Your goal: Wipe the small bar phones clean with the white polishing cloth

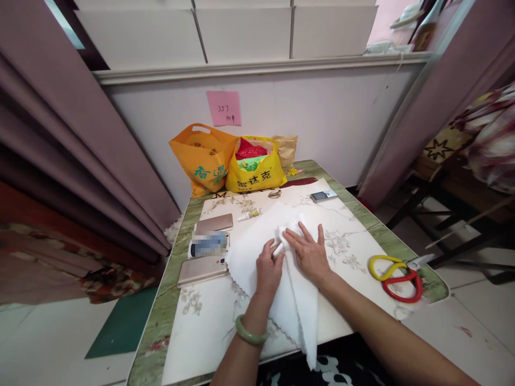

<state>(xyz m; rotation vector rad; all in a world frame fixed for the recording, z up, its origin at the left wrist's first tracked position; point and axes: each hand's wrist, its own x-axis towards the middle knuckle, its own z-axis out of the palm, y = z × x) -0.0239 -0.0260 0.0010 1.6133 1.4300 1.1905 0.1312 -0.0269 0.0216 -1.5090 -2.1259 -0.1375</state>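
Observation:
A white cloth (257, 230) with a ragged edge lies across the middle of the table, partly folded, one corner hanging over the front edge. My left hand (269, 268), with a green bangle at the wrist, has its fingers curled in a pinch on a fold of this cloth. To its right, my right hand (309, 249) rests palm down on the folded part, fingers stretched out and thumb apart. The fold between the two hands is partly covered by the fingers.
Scissors (396, 279) with yellow and red handles lie at the right. Several phones, among them a gold one (203, 271), line the left side. A keypad phone (323, 195), small bottle (249, 214), orange bag (207, 166) and yellow bag (255, 174) stand or lie farther back.

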